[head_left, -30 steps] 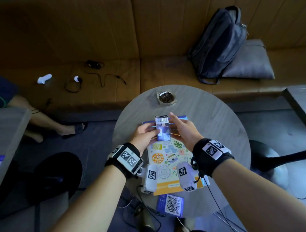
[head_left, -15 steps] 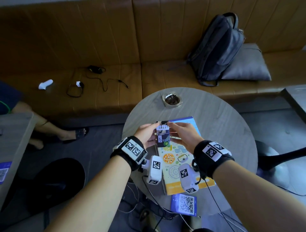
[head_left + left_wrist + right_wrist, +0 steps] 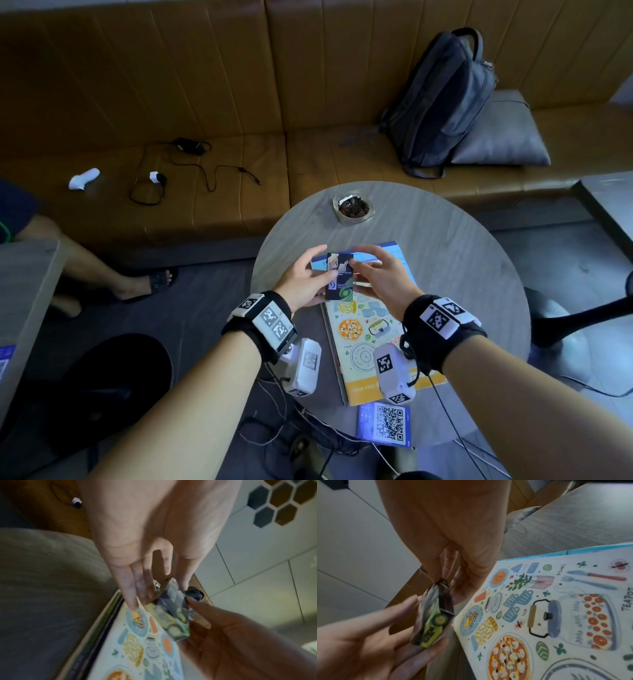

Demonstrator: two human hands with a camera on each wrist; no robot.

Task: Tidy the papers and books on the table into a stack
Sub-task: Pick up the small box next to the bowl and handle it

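Observation:
A small dark box (image 3: 339, 277) with green print is held just above the far end of an illustrated book (image 3: 363, 335) lying on the round table (image 3: 462, 274). My left hand (image 3: 318, 263) grips the box's left side, fingers under it. My right hand (image 3: 356, 263) pinches its top right corner. In the left wrist view the box (image 3: 173, 616) sits between my left fingers and the right hand (image 3: 240, 635). The right wrist view shows the box (image 3: 435, 618) tilted beside the book (image 3: 556, 615). A blue paper (image 3: 394, 250) pokes out under the book's far edge.
A blue QR card (image 3: 385, 425) lies at the table's near edge. An ashtray (image 3: 352, 209) stands at the far side. Behind the table is a brown sofa with a backpack (image 3: 442, 99), a grey cushion (image 3: 503, 137) and cables. A seated person's legs are at the left.
Both hands have lifted the small box off the book's far end and turned it; its dark printed face shows now. The book lies where it was.

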